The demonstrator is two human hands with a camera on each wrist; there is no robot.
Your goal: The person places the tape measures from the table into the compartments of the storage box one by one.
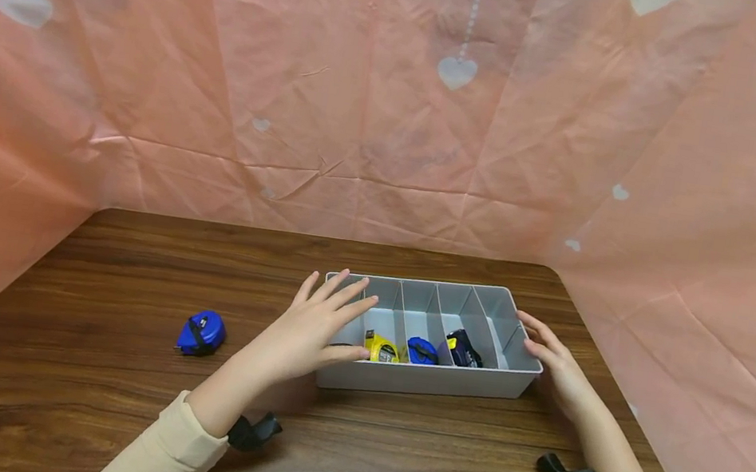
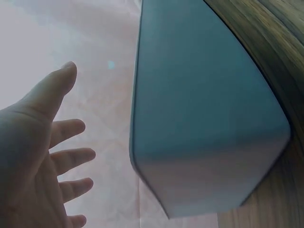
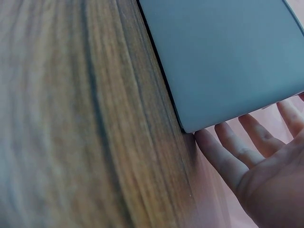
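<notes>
A grey divided box [image 1: 423, 378] stands on the table. From left to right, its compartments hold a dark item mostly hidden by my left hand, a yellow tape measure [image 1: 380, 347], a blue tape measure [image 1: 421, 351] and a dark tape measure with yellow marking [image 1: 463, 349]; the rightmost one is bare. Fingers spread, my left hand [image 1: 314, 332] hovers over the box's left end and grips nothing. My right hand [image 1: 559, 366] is at the right end, its extended fingertips [image 3: 205, 138] right at the wall. Another blue tape measure [image 1: 201, 332] lies on the table, left of the box.
The brown wooden table [image 1: 389, 463] reaches back to a pink curtain [image 1: 296, 95] with white hearts, which also hangs along both sides. Each wrist carries a black camera mount, one at the left wrist [image 1: 254, 432] and one at the right.
</notes>
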